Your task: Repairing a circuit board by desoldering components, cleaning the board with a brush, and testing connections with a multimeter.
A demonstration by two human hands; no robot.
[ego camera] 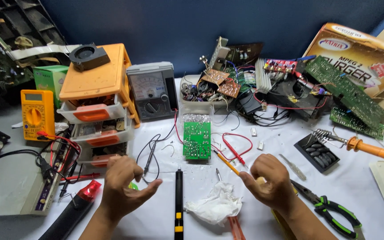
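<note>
Head view: right hand (270, 180) grips a stiff, light yellow screwdriver (227, 163) by its handle above the table (365, 186), while left hand (123, 184) curls half-open, empty, near a thin black wire (150, 162).

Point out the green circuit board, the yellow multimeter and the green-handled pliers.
green circuit board (197, 140), head view, middle of the board.
yellow multimeter (36, 116), head view, its dial.
green-handled pliers (334, 210), head view, upper handle.

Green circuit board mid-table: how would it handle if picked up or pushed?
The green circuit board looks stiff and probably light, a thin flat panel. Lying flat on the white table cover, it should slide rather than roll or tip. Its exposed solder points suggest handling by the edges.
</note>
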